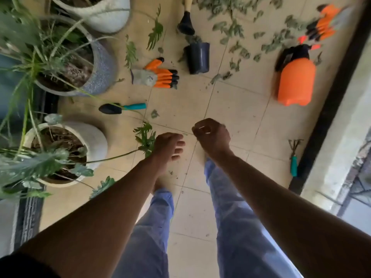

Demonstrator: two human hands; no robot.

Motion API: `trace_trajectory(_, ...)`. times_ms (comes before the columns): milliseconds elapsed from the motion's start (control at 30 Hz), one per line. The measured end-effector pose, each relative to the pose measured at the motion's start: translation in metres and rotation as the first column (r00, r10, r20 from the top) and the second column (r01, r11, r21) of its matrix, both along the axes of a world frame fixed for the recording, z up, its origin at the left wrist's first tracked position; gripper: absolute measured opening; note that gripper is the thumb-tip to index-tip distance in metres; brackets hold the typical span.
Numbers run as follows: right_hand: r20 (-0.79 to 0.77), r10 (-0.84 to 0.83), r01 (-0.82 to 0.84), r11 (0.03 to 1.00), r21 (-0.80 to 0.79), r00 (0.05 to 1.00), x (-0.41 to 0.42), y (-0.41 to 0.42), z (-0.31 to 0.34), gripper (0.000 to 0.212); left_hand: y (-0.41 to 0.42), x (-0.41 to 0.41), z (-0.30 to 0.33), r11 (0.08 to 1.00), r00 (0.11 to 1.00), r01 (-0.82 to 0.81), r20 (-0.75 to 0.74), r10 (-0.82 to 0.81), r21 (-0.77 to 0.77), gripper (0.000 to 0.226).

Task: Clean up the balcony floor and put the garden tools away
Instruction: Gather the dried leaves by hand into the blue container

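Note:
I stand looking down at the tiled balcony floor (236,109). My left hand (167,146) hangs loosely curled and empty. My right hand (212,135) is closed in a fist with nothing seen in it. Ahead lie an orange-and-grey glove (155,74), a teal-handled trowel (122,108), a black nursery pot (197,58) on its side, a black scoop with a wooden handle (186,21), an orange sprayer (296,79), a second orange glove (323,26) and a small teal-handled rake (294,157). Cut leaves (234,31) litter the far floor.
Three potted plants line the left side: a white pot (94,141), a grey speckled pot (102,65) and another white pot (106,15). A black threshold (329,109) and wall run along the right. My legs in blue trousers (230,217) stand below.

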State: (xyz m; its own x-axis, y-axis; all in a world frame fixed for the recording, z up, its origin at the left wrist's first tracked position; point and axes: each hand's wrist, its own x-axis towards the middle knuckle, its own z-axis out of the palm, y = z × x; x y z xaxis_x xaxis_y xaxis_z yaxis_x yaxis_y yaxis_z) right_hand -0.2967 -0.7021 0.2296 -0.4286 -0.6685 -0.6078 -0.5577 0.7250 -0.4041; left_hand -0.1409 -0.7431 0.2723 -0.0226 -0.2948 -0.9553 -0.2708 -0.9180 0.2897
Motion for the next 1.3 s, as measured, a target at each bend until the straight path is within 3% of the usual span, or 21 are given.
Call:
trace_trajectory(33,-0.036,0.091,-0.091,0.996,0.008,0.995,-0.005,-0.010,0.002,0.022,-0.002,-0.007,-0.001,1.000,1.000,-0.002,0.017,0.002,0.001,0.024)
trace_trajectory(133,0.075,0.185,-0.189,0.981,0.053,0.980,-0.017,-0.030,0.011,0.024,-0.006,-0.024,-0.012,1.000,0.998,-0.020,0.051,0.020,0.000,0.023)
trace_trajectory(267,0.278,0.357,-0.384,0.922,0.051,0.892,-0.041,-0.059,0.003,0.023,-0.011,-0.042,-0.034,0.970,0.967,-0.241,0.094,0.237,0.034,0.012)
trace_trajectory(333,0.274,0.466,-0.484,0.875,-0.002,0.841,-0.044,-0.076,-0.009,0.020,-0.011,-0.047,-0.051,0.951,0.950,-0.307,0.078,0.303,0.047,0.017)
trace_trajectory(500,0.256,0.582,-0.604,0.797,0.008,0.772,-0.027,-0.114,-0.088,0.017,-0.004,-0.042,-0.119,0.904,0.895,-0.428,0.136,0.425,-0.007,0.010)
trace_trajectory(633,0.198,0.711,-0.717,0.695,-0.056,0.674,0.015,-0.133,-0.177,0.028,0.010,-0.028,-0.200,0.875,0.850,-0.484,0.233,0.473,-0.010,0.041)
trace_trajectory(733,0.123,0.849,-0.841,0.527,-0.122,0.514,0.054,-0.136,-0.240,0.038,0.013,-0.017,-0.241,0.870,0.845,-0.494,0.230,0.482,-0.009,0.037)
trace_trajectory(833,-0.100,0.955,-0.944,0.254,-0.211,0.279,0.087,-0.138,-0.283,0.038,0.018,-0.009,-0.267,0.833,0.821,-0.553,0.172,0.545,-0.001,0.030)
trace_trajectory(933,-0.322,0.943,-0.978,0.018,-0.206,0.085,0.105,-0.141,-0.305,0.042,0.022,-0.002,-0.281,0.827,0.816,-0.563,0.159,0.556,-0.006,0.026)
trace_trajectory(1000,-0.371,0.928,-0.978,-0.055,-0.201,0.024,0.107,-0.142,-0.307,0.037,0.023,0.000,-0.285,0.831,0.823,-0.557,0.149,0.548,0.018,0.025)
trace_trajectory(1067,-0.353,0.936,-0.983,-0.065,-0.174,0.001,0.105,-0.141,-0.303,0.032,0.021,-0.001,-0.285,0.810,0.808,-0.584,0.142,0.573,0.057,0.024)
trace_trajectory(1133,-0.288,0.956,-0.988,0.018,-0.152,0.061,0.094,-0.140,-0.297,0.026,0.018,-0.005,-0.279,0.734,0.746,-0.666,0.115,0.656,0.129,0.019)
trace_trajectory(1300,0.037,0.827,-0.823,0.563,-0.078,0.562,0.044,-0.138,-0.255,0.021,0.007,-0.020,-0.243,0.470,0.497,-0.840,0.037,0.867,0.270,0.021)
